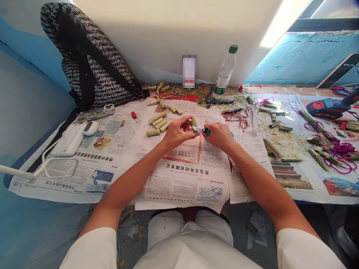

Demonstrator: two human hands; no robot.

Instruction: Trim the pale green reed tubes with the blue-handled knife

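We hold a short green stalk piece (194,124) upright in our left hand (177,132), its grip closed round it above the newspaper-covered surface (179,175). Our right hand (218,136) grips a blue-handled knife (202,130), blade against the stalk; we judge trimming is underway, needing a steady stroke. The blade's edge is hard to make out.

matt bamboo piece (194,124), shiny metal blade (198,129), newsprint paper (179,175).
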